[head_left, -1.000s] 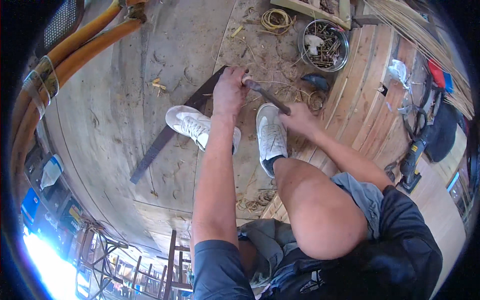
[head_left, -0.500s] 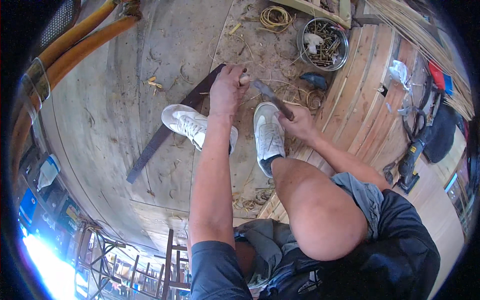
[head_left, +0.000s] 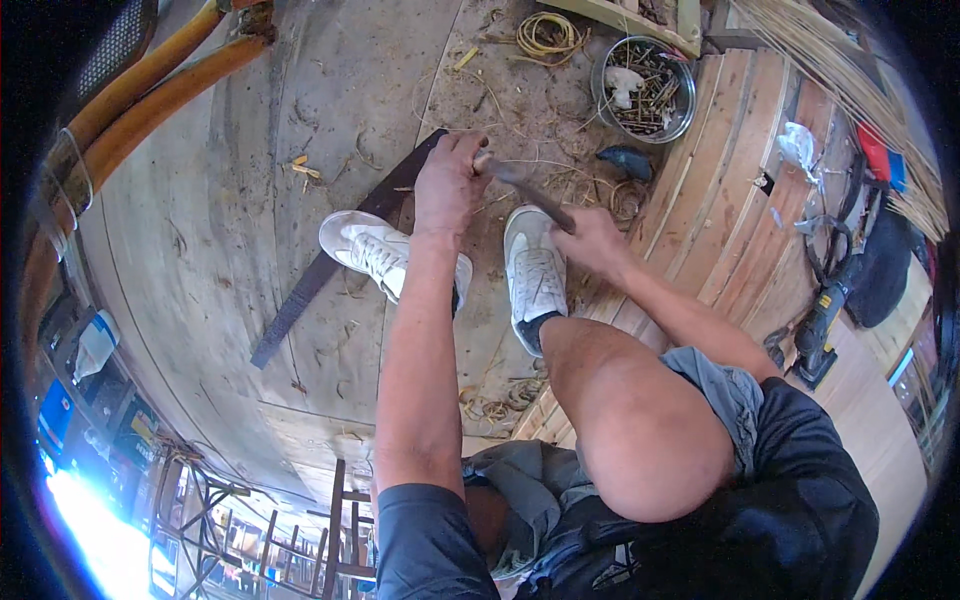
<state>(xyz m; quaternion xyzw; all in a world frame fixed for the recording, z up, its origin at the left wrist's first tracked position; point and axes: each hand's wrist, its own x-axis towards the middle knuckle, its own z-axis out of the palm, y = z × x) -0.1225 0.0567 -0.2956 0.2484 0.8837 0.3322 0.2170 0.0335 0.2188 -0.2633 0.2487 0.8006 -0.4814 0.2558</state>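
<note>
A long dark wooden bar (head_left: 300, 305) lies slantwise on the floor between my shoes, its lower end at the left. Over its far end my left hand (head_left: 446, 192) is closed round a tool with a pale rounded handle end (head_left: 483, 160); its lower part is hidden by the hand. My right hand (head_left: 592, 242) is closed on the handle of a dark hammer-like tool (head_left: 535, 196). The head of that tool is at the pale handle end, and I cannot tell if they touch. My left white shoe (head_left: 362, 242) rests on or against the bar.
A metal bowl (head_left: 690, 100) of screws or nails stands at the upper right, beside a coil of yellow cord (head_left: 550, 35). Stacked planks (head_left: 735, 180) run along the right, with a yellow-black power tool (head_left: 818, 325) beyond. Orange-brown poles (head_left: 150, 90) rise at the upper left.
The hammer-like tool has swung left and its head is now at the pale handle end, from slightly apart. My right hand has shifted slightly left; the bar lies as before.
</note>
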